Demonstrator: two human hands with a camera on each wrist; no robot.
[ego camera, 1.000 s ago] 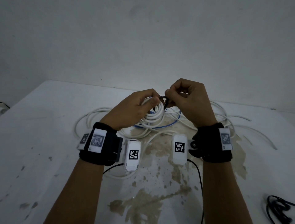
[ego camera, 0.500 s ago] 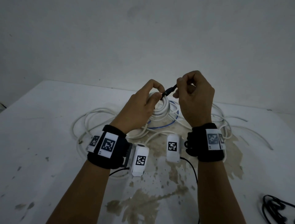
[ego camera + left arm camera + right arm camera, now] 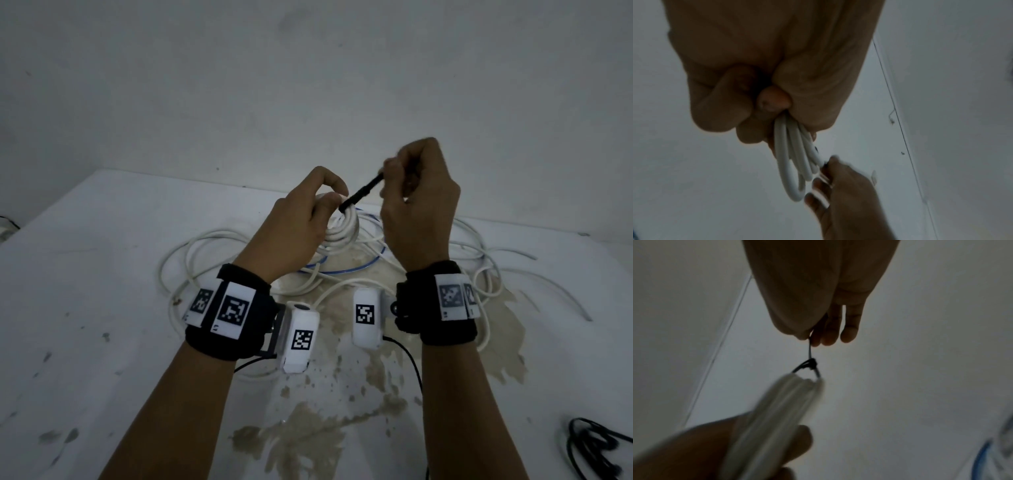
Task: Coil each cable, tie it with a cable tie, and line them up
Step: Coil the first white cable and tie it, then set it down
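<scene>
My right hand (image 3: 416, 202) hid the tie's (image 3: 361, 193) far end; I pinched it taut above the table (image 3: 85, 274), its loop around the coil (image 3: 342, 229). My left hand (image 3: 301, 226) gripped that white coil, blurred in the right wrist view. Loose cables (image 3: 205, 253) lay underneath, a blue one (image 3: 349, 270) among them, and a black cable (image 3: 596, 448) was cut off at the edge
</scene>
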